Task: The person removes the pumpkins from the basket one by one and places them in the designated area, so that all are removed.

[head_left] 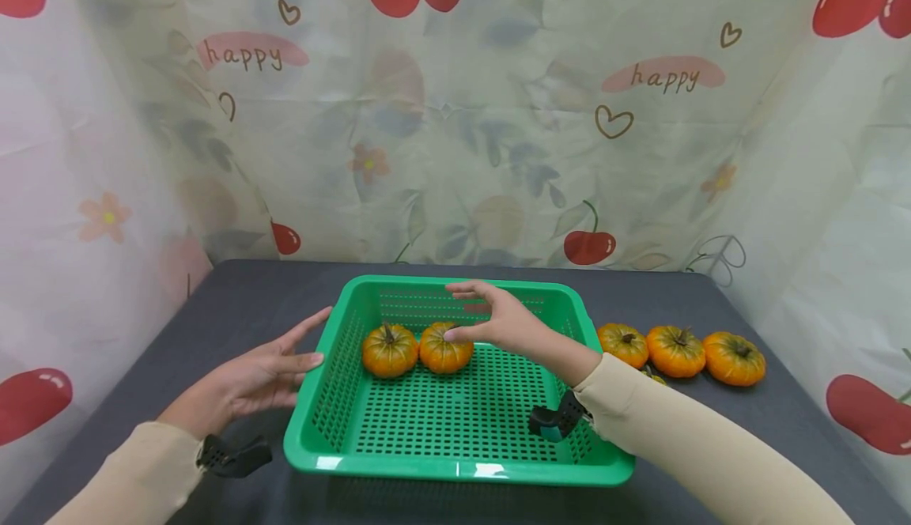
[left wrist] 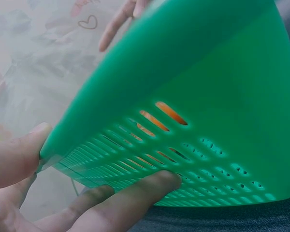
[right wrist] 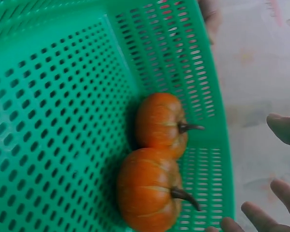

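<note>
A green perforated plastic basket (head_left: 398, 466) stands in front of me. Two small orange pumpkins with dark stems, the left one (head_left: 389, 355) and the right one (head_left: 437, 355), sit side by side at its back left. Over the right pumpkin hovers my right hand (head_left: 508, 323), thumb and fingers spread apart, holding nothing. At the basket's left side is my left hand (head_left: 249, 379). In the left wrist view its thumb (left wrist: 17, 157) meets the rim, while extended fingers (left wrist: 140, 200) lie along the slotted outer wall.
To the right of the basket, several more pumpkins (head_left: 676, 351) lie in a group on the dark tablecloth (head_left: 263, 296), one largely hidden by my right sleeve. A cherry-print curtain (head_left: 455, 137) encloses the table at the back and both sides.
</note>
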### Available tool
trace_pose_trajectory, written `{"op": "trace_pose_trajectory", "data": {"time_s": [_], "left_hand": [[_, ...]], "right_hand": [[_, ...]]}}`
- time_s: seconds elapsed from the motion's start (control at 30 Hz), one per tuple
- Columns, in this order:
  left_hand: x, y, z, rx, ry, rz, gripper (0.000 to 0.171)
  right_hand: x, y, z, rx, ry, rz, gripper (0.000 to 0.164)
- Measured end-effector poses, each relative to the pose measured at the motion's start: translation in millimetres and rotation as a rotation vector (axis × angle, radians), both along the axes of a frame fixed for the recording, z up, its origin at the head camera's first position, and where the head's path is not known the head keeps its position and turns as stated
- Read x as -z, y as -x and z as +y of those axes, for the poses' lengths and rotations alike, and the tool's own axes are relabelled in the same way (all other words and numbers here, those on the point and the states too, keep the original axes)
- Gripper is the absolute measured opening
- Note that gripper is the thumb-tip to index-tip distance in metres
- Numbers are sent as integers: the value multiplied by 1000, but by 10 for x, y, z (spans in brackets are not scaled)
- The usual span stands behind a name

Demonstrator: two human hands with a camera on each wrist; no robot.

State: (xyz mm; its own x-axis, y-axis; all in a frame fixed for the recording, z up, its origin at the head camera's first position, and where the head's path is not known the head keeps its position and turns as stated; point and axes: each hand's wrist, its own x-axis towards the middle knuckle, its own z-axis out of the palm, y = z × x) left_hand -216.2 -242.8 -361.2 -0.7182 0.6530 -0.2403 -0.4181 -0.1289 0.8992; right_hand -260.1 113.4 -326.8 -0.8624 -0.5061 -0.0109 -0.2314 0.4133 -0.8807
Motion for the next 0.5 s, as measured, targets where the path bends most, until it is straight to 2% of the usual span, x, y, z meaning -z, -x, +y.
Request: {"op": "trace_pose_trajectory", "data": {"time_s": [0.5], "left_hand": [[-8, -1, -6, -23, 29, -16, 85]], "right_hand": [[262, 171, -126, 24, -144, -41, 67]]}}
